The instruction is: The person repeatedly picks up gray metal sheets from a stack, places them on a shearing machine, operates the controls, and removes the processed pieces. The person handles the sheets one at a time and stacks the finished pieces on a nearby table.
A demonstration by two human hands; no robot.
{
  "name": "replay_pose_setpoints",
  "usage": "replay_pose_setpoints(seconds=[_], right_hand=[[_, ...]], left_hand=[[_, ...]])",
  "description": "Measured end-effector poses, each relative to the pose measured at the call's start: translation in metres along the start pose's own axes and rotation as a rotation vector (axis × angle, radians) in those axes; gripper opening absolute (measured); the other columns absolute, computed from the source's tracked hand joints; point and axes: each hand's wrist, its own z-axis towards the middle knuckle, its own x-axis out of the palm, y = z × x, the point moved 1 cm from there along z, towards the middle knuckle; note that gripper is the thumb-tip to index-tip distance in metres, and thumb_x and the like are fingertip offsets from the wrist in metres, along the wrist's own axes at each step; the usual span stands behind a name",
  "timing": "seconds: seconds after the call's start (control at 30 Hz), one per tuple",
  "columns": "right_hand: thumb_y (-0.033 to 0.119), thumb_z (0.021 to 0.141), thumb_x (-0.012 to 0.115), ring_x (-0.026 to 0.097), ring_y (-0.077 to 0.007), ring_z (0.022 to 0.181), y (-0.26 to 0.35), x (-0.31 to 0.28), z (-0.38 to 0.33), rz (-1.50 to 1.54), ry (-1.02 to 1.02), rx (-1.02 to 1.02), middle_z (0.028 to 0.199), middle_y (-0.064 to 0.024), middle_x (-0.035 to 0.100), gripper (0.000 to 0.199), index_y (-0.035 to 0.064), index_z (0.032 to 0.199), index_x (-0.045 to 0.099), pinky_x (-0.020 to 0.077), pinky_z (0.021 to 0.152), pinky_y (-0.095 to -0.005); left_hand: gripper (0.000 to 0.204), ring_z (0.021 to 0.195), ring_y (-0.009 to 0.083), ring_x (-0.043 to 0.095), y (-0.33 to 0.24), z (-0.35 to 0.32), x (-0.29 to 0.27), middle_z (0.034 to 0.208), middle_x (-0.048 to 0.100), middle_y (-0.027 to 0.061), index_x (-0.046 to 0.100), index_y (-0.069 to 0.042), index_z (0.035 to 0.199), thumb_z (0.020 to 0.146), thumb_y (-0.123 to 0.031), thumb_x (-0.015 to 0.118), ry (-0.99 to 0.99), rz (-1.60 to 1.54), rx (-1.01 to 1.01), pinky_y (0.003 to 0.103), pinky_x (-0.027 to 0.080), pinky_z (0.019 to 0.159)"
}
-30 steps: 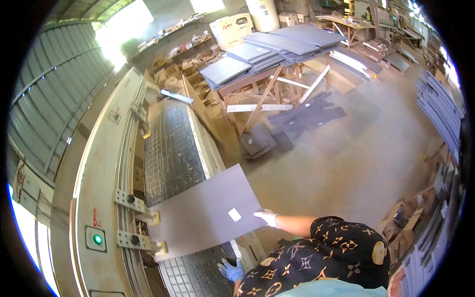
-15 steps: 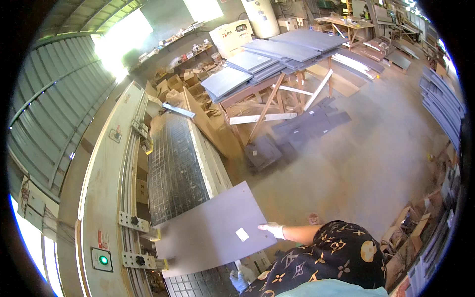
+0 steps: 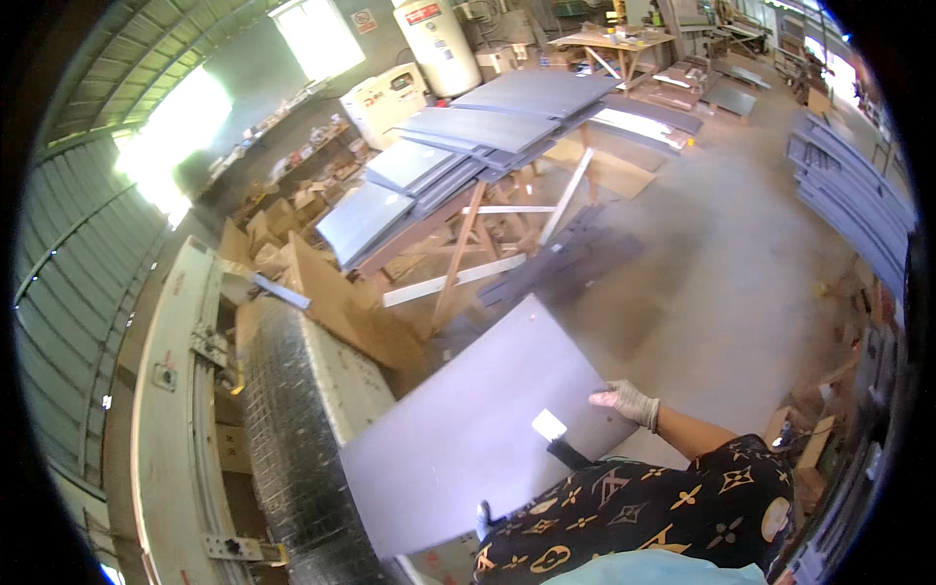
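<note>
A flat grey panel (image 3: 468, 424) with a small white label (image 3: 549, 424) is held tilted in front of me, beside the machine's bed. My right hand (image 3: 629, 402), in a pale glove, grips its right edge, thumb on the top face. At the panel's lower edge, close to my shirt, a small bit of my left hand (image 3: 484, 518) in a bluish glove shows against the board; its other fingers are hidden. The panel's left corner overlaps the black gridded conveyor bed (image 3: 292, 439) of the long machine.
A pale machine beam (image 3: 175, 390) with a bracket (image 3: 239, 548) runs along the left. Ahead, a wooden trestle (image 3: 458, 255) bears stacked grey panels (image 3: 507, 125). A brown board (image 3: 341, 317) leans beyond the bed. More grey panels (image 3: 848, 190) stand at the right; wood offcuts (image 3: 814, 453) lie nearer.
The panel has moved right, away from the machine's beam and partly off the bed, with my right hand on it. My left hand has come up to its lower edge. The view has turned rightward.
</note>
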Motion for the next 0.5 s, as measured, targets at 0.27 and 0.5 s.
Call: replay_pose_setpoints(seconds=[0.27,0.5], right_hand=[[0.024,0.083,0.063,0.058,-0.0128,0.077,0.022,-0.132,0.0,0.27,-0.437,-0.227,0.091,-0.0034,0.062,0.033,0.0005,0.105,0.06,0.0498,0.067,-0.0271],[0.026,0.081,0.064,0.057,-0.0142,0.08,0.104,-0.142,0.081,0.49,-0.717,-0.516,0.094,-0.0034,0.06,0.036,-0.0003,0.105,0.058,0.0487,0.072,-0.0281]], left_hand=[[0.051,0.108,0.0244,0.051,0.035,0.195,0.165,0.117,0.056,0.0071,0.053,-0.006,0.117,0.073,-0.024,0.072,0.288,0.403,-0.074,0.04,0.04,0.098],[0.051,0.109,0.0232,0.051,0.06,0.394,0.352,0.119,0.056,0.0085,0.051,-0.005,0.121,0.081,-0.034,0.061,0.671,0.66,-0.091,0.038,0.039,0.094]])
